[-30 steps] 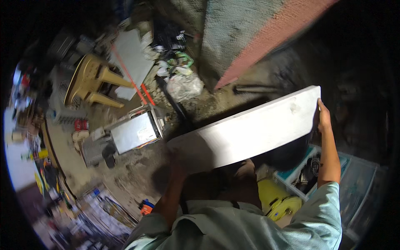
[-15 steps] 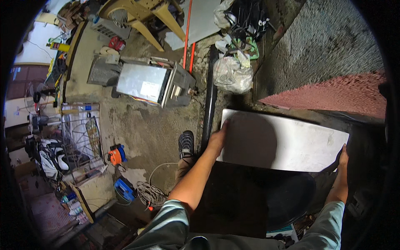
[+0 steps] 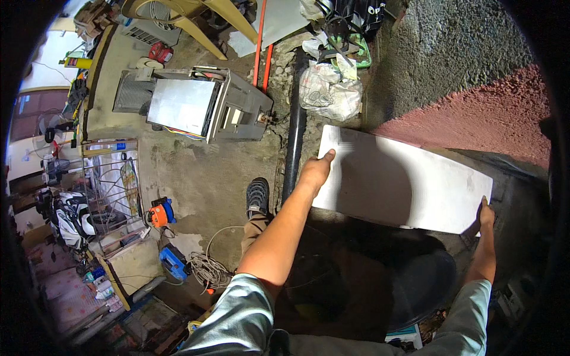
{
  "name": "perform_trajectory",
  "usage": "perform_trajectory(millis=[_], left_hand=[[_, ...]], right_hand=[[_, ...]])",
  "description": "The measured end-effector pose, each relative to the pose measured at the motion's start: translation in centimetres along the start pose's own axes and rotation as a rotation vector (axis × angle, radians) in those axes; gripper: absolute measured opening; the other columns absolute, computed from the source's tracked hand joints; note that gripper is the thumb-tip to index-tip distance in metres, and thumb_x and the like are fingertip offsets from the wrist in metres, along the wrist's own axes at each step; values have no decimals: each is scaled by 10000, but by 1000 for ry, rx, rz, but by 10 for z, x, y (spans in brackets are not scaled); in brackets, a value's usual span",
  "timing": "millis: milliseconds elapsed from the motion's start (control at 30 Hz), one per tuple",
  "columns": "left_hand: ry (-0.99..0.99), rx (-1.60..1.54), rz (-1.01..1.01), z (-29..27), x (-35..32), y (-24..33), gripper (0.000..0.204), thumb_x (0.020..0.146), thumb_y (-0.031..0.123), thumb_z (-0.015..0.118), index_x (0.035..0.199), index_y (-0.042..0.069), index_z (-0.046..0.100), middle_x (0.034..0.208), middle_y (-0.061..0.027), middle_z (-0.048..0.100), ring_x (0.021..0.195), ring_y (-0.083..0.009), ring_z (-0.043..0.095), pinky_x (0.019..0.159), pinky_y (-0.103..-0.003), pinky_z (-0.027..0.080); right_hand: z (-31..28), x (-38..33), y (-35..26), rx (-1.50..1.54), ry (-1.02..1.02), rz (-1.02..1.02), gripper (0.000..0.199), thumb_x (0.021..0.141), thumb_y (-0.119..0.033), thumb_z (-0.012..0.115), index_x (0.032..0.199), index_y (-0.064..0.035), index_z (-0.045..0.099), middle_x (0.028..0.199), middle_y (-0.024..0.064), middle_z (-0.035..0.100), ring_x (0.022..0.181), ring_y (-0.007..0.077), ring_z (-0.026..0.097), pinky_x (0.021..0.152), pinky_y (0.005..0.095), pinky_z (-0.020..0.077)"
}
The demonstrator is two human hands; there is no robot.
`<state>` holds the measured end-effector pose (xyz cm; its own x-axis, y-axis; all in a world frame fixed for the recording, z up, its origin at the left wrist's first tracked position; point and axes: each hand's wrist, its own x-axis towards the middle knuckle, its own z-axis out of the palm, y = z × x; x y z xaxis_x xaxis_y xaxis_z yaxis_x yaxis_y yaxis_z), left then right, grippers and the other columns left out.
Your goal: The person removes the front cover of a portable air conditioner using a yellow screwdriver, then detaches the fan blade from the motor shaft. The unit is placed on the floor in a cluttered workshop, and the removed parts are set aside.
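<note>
A long white panel (image 3: pixel 439 193) with rounded corners is stretched between my two hands, tilted so its left end sits higher in view. My left hand (image 3: pixel 316 172) grips the left edge, the thumb lying over the face and the other fingers hidden behind. At the opposite end, my right hand (image 3: pixel 485 215) closes on the right edge, its fingers partly out of sight. Under the panel is a large dark round basin (image 3: pixel 430 285), deep in shadow. A round shadow falls across the panel's left half.
A metal appliance unit (image 3: pixel 181 110) with exposed wires lies at the left. A black pipe (image 3: pixel 294 142) runs along the floor beside plastic bags (image 3: pixel 329 92). Blue tool (image 3: pixel 173 261), coiled cable (image 3: pixel 208 270) and orange-blue device (image 3: pixel 159 215) are near my foot. A rough wall (image 3: pixel 463 65) rises right.
The panel's left end has swung up and away from me, so it tilts more. My left hand has risen with it, and its thumb now shows over the face.
</note>
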<state>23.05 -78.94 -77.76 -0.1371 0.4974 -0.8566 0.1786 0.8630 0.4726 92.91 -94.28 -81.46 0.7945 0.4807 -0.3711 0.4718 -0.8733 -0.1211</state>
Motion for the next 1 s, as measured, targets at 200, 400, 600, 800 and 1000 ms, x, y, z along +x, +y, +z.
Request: perform_trajectory(millis=[200, 400, 600, 800, 1000], left_hand=[[121, 132, 184, -2, 25, -12, 631, 921, 476, 720, 1142, -111, 656, 1040, -210, 713, 886, -247, 662, 782, -422, 520], [-37, 229, 221, -10, 46, -18, 678, 872, 526, 701, 1239, -43, 662, 1168, -281, 706, 1123, -438, 665, 961, -469, 511], [178, 163, 413, -49, 14, -50, 775, 895, 497, 694, 1433, -27, 502, 1238, -294, 664, 1185, -428, 632, 1054, -461, 470], [-398, 445, 337, -202, -90, -155, 473, 985, 454, 610, 1231, 52, 658, 1163, -203, 690, 1064, -350, 673, 939, -462, 521], [-433, 775, 361, -414, -270, -224, 413, 894, 377, 696, 1206, 106, 697, 1197, -192, 662, 1115, -382, 641, 966, -478, 520]], right_hand=[[19, -12, -26, -286, 40, -289, 745, 1002, -501, 533, 1480, 62, 441, 1424, 337, 529, 1360, 459, 495, 1126, 455, 410], [19, -70, -48, -385, -7, -300, 705, 983, -438, 564, 1471, 59, 457, 1384, 359, 548, 1298, 470, 546, 1106, 479, 428], [30, -172, -68, -170, -69, -359, 524, 901, -275, 685, 1353, -30, 587, 1215, 309, 627, 1019, 456, 665, 927, 493, 516], [33, -361, -88, -153, -452, -416, 439, 912, -225, 672, 1279, 11, 623, 1125, 221, 708, 1004, 330, 691, 871, 402, 526], [-3, -658, -229, -516, -921, -1044, 391, 981, -318, 611, 1242, -33, 665, 1142, 187, 693, 1059, 333, 667, 882, 453, 527]])
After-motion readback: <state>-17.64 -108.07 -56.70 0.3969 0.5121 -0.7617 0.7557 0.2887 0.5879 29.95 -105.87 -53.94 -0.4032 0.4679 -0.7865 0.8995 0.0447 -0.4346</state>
